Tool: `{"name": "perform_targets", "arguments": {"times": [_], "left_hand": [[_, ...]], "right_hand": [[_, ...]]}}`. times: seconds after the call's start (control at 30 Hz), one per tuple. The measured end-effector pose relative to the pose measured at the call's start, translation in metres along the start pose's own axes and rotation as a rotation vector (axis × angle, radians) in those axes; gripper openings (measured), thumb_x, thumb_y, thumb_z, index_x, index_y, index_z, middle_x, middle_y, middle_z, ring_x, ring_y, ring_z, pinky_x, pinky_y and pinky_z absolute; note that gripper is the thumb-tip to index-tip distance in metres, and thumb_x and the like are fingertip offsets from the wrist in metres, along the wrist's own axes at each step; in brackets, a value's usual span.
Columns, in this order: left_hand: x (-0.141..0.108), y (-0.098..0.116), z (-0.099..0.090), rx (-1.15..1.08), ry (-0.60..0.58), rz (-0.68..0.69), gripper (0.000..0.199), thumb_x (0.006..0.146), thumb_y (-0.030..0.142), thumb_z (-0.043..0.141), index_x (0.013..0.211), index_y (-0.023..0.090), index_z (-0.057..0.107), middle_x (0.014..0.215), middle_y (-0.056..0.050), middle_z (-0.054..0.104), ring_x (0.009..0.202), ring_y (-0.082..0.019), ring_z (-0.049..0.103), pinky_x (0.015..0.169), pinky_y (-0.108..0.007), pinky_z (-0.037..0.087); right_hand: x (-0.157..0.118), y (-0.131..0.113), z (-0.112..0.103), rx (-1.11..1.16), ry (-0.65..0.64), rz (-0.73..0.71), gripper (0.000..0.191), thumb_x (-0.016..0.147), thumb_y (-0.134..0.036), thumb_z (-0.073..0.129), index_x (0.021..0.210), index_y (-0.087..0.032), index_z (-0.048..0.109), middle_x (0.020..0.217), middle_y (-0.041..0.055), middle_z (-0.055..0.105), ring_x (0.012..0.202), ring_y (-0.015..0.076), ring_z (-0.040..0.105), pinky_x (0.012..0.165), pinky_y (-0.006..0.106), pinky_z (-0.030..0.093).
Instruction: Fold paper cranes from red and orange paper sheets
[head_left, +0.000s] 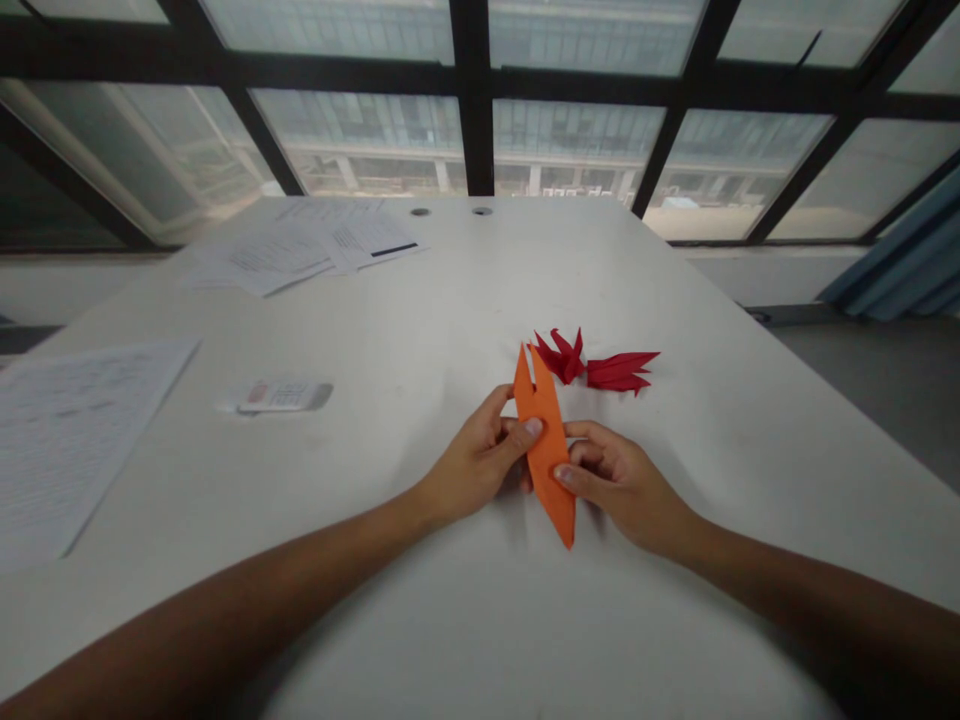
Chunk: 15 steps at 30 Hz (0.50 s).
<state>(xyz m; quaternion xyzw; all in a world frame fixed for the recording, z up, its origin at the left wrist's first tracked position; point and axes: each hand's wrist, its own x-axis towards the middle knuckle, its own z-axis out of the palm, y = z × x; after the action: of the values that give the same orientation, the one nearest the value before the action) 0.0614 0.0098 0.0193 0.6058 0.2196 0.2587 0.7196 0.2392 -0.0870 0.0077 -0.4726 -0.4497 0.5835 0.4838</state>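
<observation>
An orange folded paper point(546, 432), long and narrow, is held above the table between both hands. Its far end splits into two points, and its near end tapers to a single tip. My left hand point(484, 455) pinches it from the left, thumb on top and fingers partly hidden behind. From the right, my right hand point(622, 480) grips its lower half, with the thumb pressed on the face. Just beyond it on the table lies a red origami figure point(619, 371) with several pointed ends, partly covered by the orange paper.
The white table point(450, 620) reaches back to dark-framed windows point(570, 150). Printed sheets point(300, 250) lie at the far left, and another sheet point(82, 430) is nearer on the left. A small white packet point(281, 396) sits left of my hands. A blue curtain point(900, 260) hangs at right.
</observation>
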Motion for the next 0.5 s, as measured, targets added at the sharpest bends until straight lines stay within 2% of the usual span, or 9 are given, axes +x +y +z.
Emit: {"name": "perform_targets", "arguments": {"times": [0.13,0.3,0.4,0.5], "left_hand": [[0.0012,-0.0013,-0.0007,-0.011,0.047,0.020,0.046,0.098,0.049,0.063,0.128,0.018,0.048,0.068,0.002,0.068,0.053,-0.010,0.058,0.054,-0.021,0.049],[0.0044,-0.0068,-0.0063,-0.025,0.054,0.050,0.049,0.100,0.052,0.057,0.134,0.019,0.046,0.069,0.002,0.067,0.057,-0.012,0.061,0.060,-0.024,0.050],[0.0061,-0.0085,-0.0096,-0.036,0.018,0.085,0.047,0.101,0.050,0.056,0.134,0.018,0.047,0.068,0.003,0.064,0.059,-0.012,0.062,0.063,-0.025,0.051],[0.0061,-0.0066,-0.0099,0.006,0.004,0.068,0.043,0.099,0.048,0.061,0.127,0.017,0.051,0.069,0.004,0.061,0.060,-0.011,0.061,0.063,-0.024,0.050]], "right_hand": [[0.0009,0.0017,-0.0037,-0.049,-0.017,0.002,0.038,0.090,-0.041,0.075,0.121,-0.021,0.062,0.079,-0.0003,0.071,0.074,0.0169,0.064,0.068,0.029,0.046],[0.0018,0.0026,-0.0047,-0.079,0.035,-0.014,0.040,0.092,-0.041,0.073,0.124,-0.021,0.060,0.071,-0.0033,0.065,0.064,0.0139,0.054,0.064,0.028,0.041],[0.0025,0.0029,-0.0056,-0.049,0.064,-0.045,0.041,0.092,-0.042,0.072,0.125,-0.022,0.057,0.073,-0.0031,0.066,0.064,0.0139,0.054,0.065,0.028,0.043],[0.0035,0.0033,-0.0082,-0.041,0.009,-0.051,0.033,0.095,-0.043,0.069,0.118,-0.022,0.060,0.077,-0.0009,0.068,0.068,0.0155,0.058,0.068,0.030,0.045]]}}
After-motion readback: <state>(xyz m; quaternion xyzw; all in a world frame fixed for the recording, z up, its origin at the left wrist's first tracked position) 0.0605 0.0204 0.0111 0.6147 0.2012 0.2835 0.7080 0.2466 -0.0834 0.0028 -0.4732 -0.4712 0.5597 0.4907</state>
